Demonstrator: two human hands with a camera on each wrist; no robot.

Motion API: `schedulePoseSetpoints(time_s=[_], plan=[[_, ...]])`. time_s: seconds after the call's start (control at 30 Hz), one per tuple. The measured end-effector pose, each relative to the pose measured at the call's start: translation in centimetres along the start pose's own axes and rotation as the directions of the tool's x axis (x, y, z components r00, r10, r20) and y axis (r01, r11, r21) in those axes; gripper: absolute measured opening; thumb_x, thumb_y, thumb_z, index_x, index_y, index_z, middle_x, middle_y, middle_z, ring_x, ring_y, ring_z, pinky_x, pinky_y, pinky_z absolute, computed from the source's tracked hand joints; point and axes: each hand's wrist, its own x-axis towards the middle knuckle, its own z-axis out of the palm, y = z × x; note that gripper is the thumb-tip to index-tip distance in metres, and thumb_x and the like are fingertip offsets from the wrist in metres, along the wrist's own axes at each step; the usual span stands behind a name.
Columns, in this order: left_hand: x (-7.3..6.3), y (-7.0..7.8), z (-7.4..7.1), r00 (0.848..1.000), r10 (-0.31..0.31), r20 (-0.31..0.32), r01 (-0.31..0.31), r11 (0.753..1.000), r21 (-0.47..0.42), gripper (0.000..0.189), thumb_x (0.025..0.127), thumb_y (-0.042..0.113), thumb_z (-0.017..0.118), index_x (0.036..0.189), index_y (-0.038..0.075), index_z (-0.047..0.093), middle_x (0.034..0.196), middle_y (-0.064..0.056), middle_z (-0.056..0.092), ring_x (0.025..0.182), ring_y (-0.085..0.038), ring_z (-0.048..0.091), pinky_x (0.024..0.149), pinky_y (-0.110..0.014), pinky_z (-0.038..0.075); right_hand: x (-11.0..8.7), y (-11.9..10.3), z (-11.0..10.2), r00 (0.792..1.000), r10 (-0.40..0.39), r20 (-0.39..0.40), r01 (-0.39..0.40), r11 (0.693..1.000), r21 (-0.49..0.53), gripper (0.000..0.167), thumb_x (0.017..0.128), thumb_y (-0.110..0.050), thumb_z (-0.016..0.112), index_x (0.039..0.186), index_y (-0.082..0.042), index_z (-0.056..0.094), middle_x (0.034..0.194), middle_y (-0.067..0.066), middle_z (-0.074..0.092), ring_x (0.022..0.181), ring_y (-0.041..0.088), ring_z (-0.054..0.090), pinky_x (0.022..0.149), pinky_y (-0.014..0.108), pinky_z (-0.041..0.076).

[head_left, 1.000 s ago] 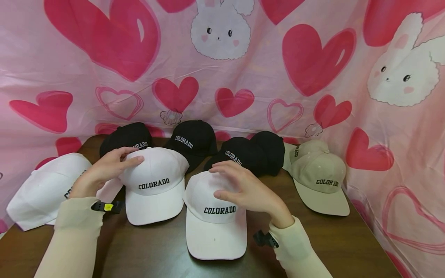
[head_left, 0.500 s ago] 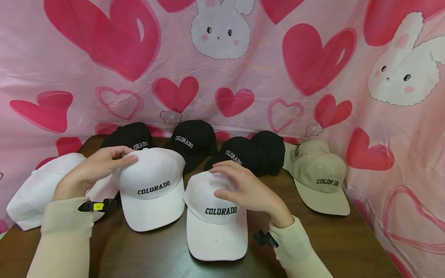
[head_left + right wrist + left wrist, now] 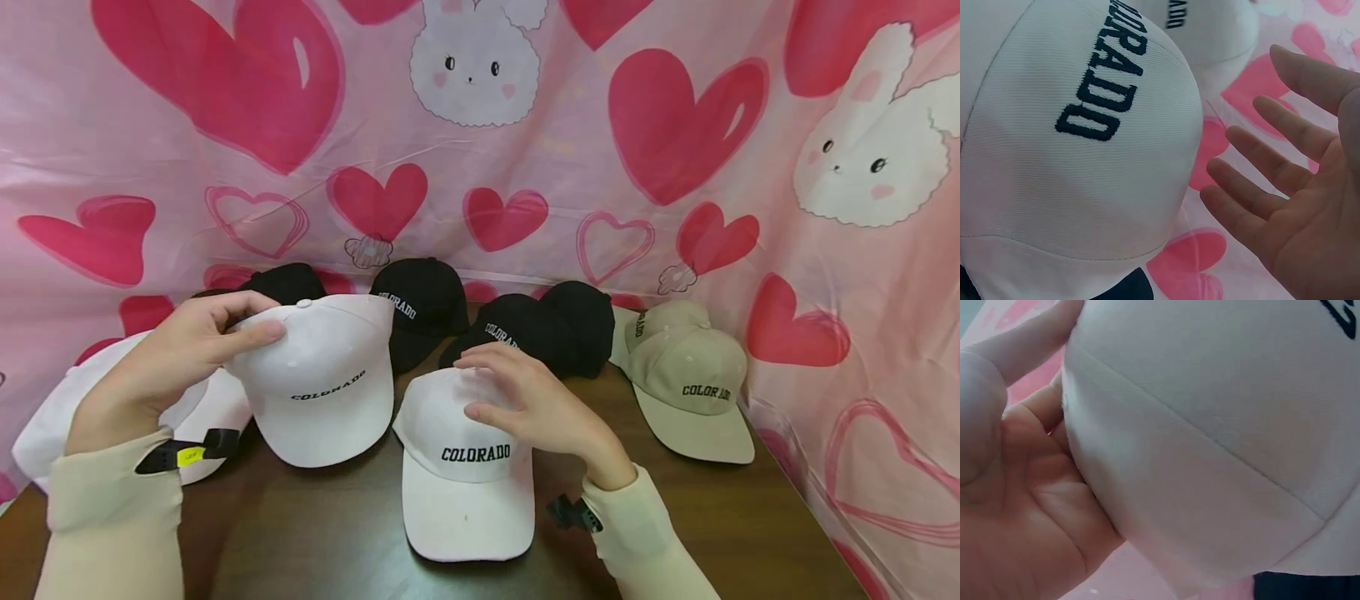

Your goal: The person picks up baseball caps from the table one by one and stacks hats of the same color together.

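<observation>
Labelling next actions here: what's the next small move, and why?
Probably ease the left hand slightly left, bringing the held white cap toward the leftmost white cap. That hand grips the crown, and the two caps are neighbours. The right hand is open and apart from the front white cap, so it can likely wait.

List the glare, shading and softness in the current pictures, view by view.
Head view: a pale sheen on the table toward the bottom edge; left wrist view: the held cap looks soft and greyish beside the left hand; right wrist view: lettering on the front cap is readable, the palm of the right hand dimly lit.
</observation>
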Motion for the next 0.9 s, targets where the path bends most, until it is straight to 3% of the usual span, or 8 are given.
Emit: schedulePoseSetpoints(time_s=[0.17, 0.3, 0.4, 0.5, 0.57, 0.73, 0.9], plan=[[-1.5, 1.3, -0.4, 0.997, 0.067, -0.039, -0.069, 0.996, -0.057, 0.024, 0.107, 0.018, 0.066, 0.13, 0.014, 0.07, 0.109, 0.001, 0.072, 0.1, -0.016, 0.065, 0.079, -0.025, 0.056, -0.1, -0.1, -0.2, 0.999, -0.007, -0.037, 0.007, 1.0, -0.019, 0.054, 0.093, -0.021, 0.085, 0.142, -0.017, 0.064, 0.143, -0.004, 0.061, 0.134, 0.018, 0.056, 0.113, 0.046, 0.05], [-2.3, 2.0, -0.4, 0.991, 0.135, -0.018, -0.136, 0.98, -0.146, 0.022, 0.107, 0.007, 0.061, 0.128, 0.007, 0.07, 0.104, -0.006, 0.074, 0.093, -0.021, 0.069, 0.076, -0.029, 0.058, 0.0, -0.3, -0.3, 0.998, -0.005, -0.068, 0.004, 1.0, -0.024, 0.055, 0.094, -0.022, 0.084, 0.144, -0.02, 0.062, 0.142, -0.006, 0.061, 0.136, 0.015, 0.054, 0.115, 0.047, 0.048], [-2.5, 2.3, 0.1, 0.97, 0.239, 0.035, -0.223, 0.941, -0.255, 0.023, 0.104, -0.004, 0.058, 0.124, 0.002, 0.07, 0.104, -0.009, 0.074, 0.092, -0.022, 0.069, 0.076, -0.03, 0.057, 0.0, -0.5, -0.5, 0.996, 0.014, -0.092, -0.015, 1.0, -0.008, 0.058, 0.095, -0.023, 0.083, 0.147, -0.021, 0.06, 0.145, -0.006, 0.059, 0.139, 0.015, 0.051, 0.116, 0.049, 0.046], [-2.3, 2.9, 0.9, 0.938, 0.336, 0.083, -0.288, 0.89, -0.352, 0.025, 0.101, -0.012, 0.057, 0.12, -0.001, 0.07, 0.103, -0.01, 0.073, 0.092, -0.021, 0.069, 0.076, -0.031, 0.057, -0.1, -0.8, -0.6, 0.993, 0.037, -0.11, -0.035, 0.999, 0.021, 0.06, 0.097, -0.027, 0.081, 0.151, -0.022, 0.056, 0.149, -0.006, 0.056, 0.14, 0.015, 0.05, 0.116, 0.051, 0.046], [-2.2, 3.5, 1.5, 0.925, 0.36, 0.12, -0.294, 0.88, -0.373, 0.025, 0.101, -0.013, 0.057, 0.119, -0.001, 0.069, 0.102, -0.01, 0.073, 0.091, -0.022, 0.07, 0.076, -0.032, 0.059, -0.2, -0.9, -0.7, 0.992, 0.043, -0.117, -0.039, 0.999, 0.038, 0.06, 0.098, -0.028, 0.079, 0.153, -0.022, 0.055, 0.151, -0.006, 0.055, 0.141, 0.015, 0.05, 0.116, 0.051, 0.046], [-1.7, 5.1, 3.2, 0.912, 0.354, 0.21, -0.28, 0.907, -0.314, 0.021, 0.102, -0.006, 0.061, 0.117, 0.005, 0.071, 0.104, -0.012, 0.073, 0.09, -0.027, 0.071, 0.075, -0.037, 0.063, -0.4, -1.4, -0.9, 0.993, 0.018, -0.119, -0.01, 0.998, 0.07, 0.055, 0.101, -0.028, 0.074, 0.152, -0.021, 0.056, 0.151, -0.007, 0.056, 0.142, 0.014, 0.049, 0.118, 0.051, 0.044], [-0.9, 5.8, 5.0, 0.901, 0.345, 0.264, -0.261, 0.916, -0.305, 0.017, 0.103, 0.0, 0.064, 0.114, 0.01, 0.072, 0.107, -0.011, 0.071, 0.093, -0.03, 0.07, 0.075, -0.04, 0.063, -0.4, -1.7, -1.0, 0.994, 0.001, -0.105, 0.011, 0.994, 0.109, 0.049, 0.103, -0.033, 0.071, 0.149, -0.022, 0.059, 0.146, -0.007, 0.061, 0.136, 0.014, 0.055, 0.117, 0.052, 0.045]])
